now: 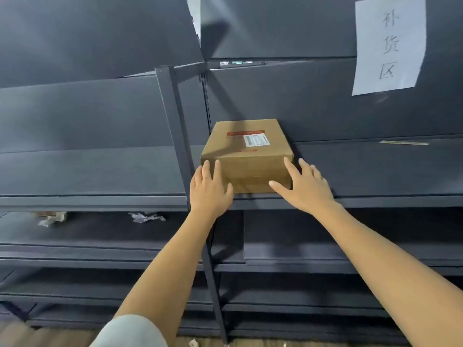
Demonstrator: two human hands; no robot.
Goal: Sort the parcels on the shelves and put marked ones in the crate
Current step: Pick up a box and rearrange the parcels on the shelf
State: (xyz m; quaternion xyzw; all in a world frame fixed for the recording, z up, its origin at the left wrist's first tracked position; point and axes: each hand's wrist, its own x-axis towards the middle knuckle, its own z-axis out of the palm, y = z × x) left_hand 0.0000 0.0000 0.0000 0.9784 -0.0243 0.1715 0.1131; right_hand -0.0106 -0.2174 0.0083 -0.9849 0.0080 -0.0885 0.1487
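A brown cardboard parcel (248, 149) with red tape and a white label on top sits on the dark shelf (350, 200), pushed back against the rear panel. My left hand (209, 190) lies at the parcel's front left corner, fingers straight and touching its front face. At the front right corner is my right hand (302, 186), its spread fingers on the parcel's right edge and its thumb against the front face. Neither hand curls round the box. No crate is in view.
A dark upright post (175, 121) stands just left of the parcel. A white paper sign (389, 43) hangs on the back panel at upper right. Crumpled paper scraps (146, 217) lie on the lower left shelf. More dark shelves run below; wood floor shows at the bottom.
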